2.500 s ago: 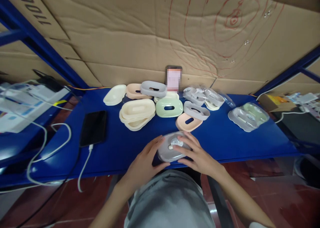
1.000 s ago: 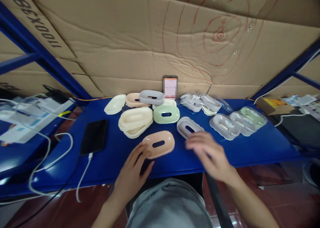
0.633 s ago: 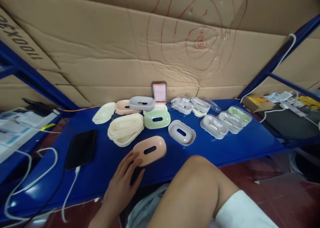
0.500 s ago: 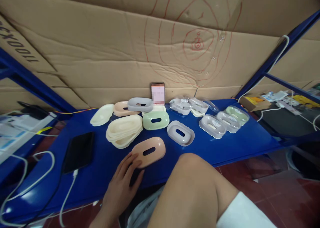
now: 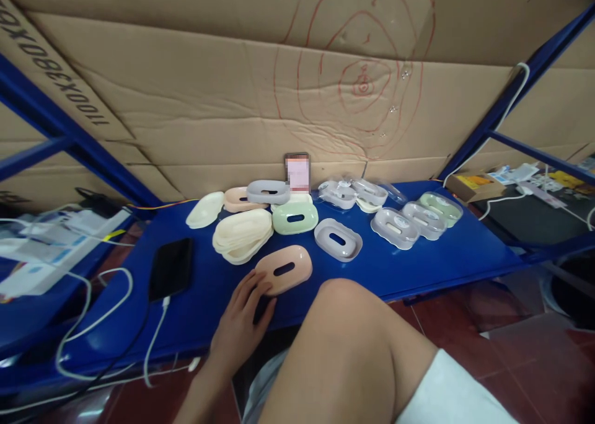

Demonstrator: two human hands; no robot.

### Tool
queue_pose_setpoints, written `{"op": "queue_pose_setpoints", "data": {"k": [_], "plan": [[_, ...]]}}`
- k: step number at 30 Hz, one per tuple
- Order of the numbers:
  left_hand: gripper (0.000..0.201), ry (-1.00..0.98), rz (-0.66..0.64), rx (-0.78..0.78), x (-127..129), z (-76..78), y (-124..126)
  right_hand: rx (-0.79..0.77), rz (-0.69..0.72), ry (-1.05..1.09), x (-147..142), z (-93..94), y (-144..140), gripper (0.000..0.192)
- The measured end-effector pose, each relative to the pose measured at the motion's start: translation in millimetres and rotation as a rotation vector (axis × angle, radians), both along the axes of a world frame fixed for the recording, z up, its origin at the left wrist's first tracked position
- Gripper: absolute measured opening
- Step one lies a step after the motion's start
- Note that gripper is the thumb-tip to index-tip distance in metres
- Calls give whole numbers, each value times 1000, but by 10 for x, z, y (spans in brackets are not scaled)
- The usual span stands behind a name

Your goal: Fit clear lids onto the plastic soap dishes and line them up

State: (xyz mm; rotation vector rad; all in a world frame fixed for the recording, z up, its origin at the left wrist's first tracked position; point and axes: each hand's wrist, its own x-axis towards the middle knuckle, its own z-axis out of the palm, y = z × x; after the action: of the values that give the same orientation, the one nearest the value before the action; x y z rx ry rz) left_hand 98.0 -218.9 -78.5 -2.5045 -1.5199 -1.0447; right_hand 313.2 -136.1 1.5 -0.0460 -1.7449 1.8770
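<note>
- Centrally, the left hand [image 5: 242, 325] is lying palm down on the blue shelf [image 5: 441, 263], its fingers [image 5: 253, 291] spreading loosely and touching the near end of the peach slotted lid [image 5: 283, 269]; they are resting against it rather than clasping it.
- The peach slotted lid is sitting dome side up near the front edge of the shelf, its oval slot facing upward.
- The right hand is lying outside the frame; only a raised bare arm [image 5: 353, 356] with a white sleeve [image 5: 446, 393] is filling the lower right, so its fingers cannot be judged.
- Just right of the peach lid, and apart from it, a grey slotted lid [image 5: 338, 240] is resting with its hollow side up.
- Behind the peach lid, a stack of cream trays [image 5: 242, 235] is standing beside a green slotted lid [image 5: 295, 217].
- Further back, a single cream tray [image 5: 205, 201], a peach tray [image 5: 235, 199] and a second grey lid [image 5: 268, 191] are lying close to the cardboard wall [image 5: 209, 101].
- To the right, three wrapped finished sets [image 5: 416, 219] are lying in a row, two grey and one green.
- Behind them, clear bagged parts [image 5: 356, 193] are gathering near the wall.
- A small upright phone [image 5: 297, 172] is leaning against the cardboard.
- At left, a dark phone [image 5: 170, 268] is lying flat with a white cable [image 5: 155, 340] plugged into it.
</note>
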Motion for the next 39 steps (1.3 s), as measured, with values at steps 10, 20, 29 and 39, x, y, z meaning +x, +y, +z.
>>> {"op": "queue_pose_setpoints", "data": {"k": [10, 20, 29, 39], "plan": [[26, 6, 3, 11, 14, -4, -12, -10, -69, 38, -172, -406, -52, 65], [27, -15, 24, 7, 33, 2, -26, 45, -146, -107, -384, -557, -58, 37], [28, -35, 33, 5, 65, 14, -34, 34, -179, -94, -293, -453, -39, 54], [28, -40, 44, 8, 83, 17, -45, 103, -152, -40, -231, -263, -29, 40]]}}
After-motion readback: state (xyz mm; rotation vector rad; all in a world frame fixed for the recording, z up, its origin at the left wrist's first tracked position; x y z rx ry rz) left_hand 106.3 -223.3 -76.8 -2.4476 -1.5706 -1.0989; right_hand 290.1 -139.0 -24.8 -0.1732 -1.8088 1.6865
